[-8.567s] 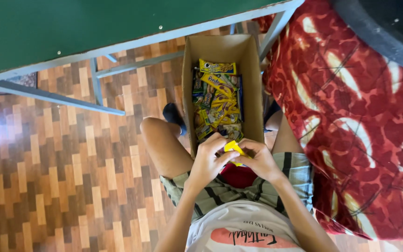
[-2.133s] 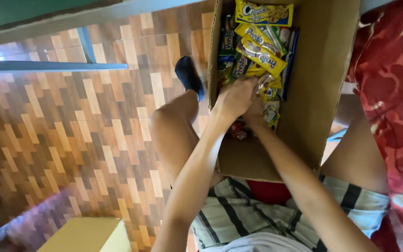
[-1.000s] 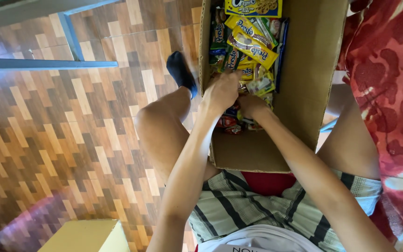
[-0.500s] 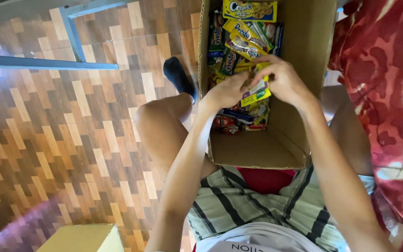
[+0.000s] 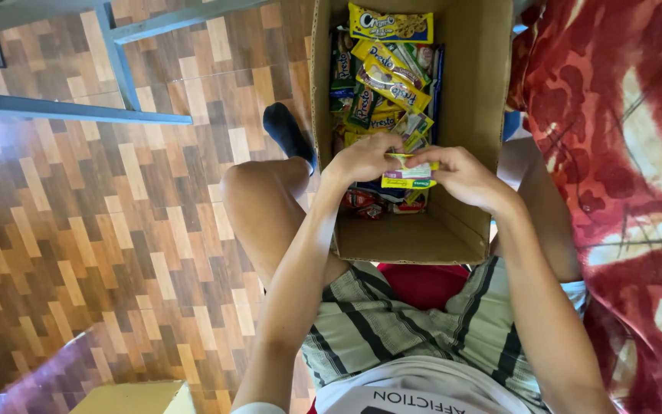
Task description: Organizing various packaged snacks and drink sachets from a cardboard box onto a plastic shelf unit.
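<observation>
Head view: cardboard box (image 5: 476, 115) stands open on the floor between the person's bare knees. Left hand (image 5: 362, 159) and right hand (image 5: 457, 172) meet over the box's middle, both pinching one small flat packet (image 5: 408, 175), yellow top band, pale lower half with a green strip. Left grip clamped on the packet's left end, right grip clamped on its right end and top edge. Packet sits level, just above the packs lying under it. Far end of the box: yellow cookie pack (image 5: 390, 23) lies crosswise against the far wall. Below it, long yellow-and-green wafer packs (image 5: 392, 80) slant across, stacked loose; dark green packs along the left wall, a blue pack edge along the right wall. Red wrappers (image 5: 362, 201) show under the hands, toward the near end. Near end of the box floor bare cardboard. Dark sock (image 5: 286, 132) just outside the box's left wall. Red patterned cloth (image 5: 622, 153) along the right. Wood parquet floor (image 5: 78, 230) left.
</observation>
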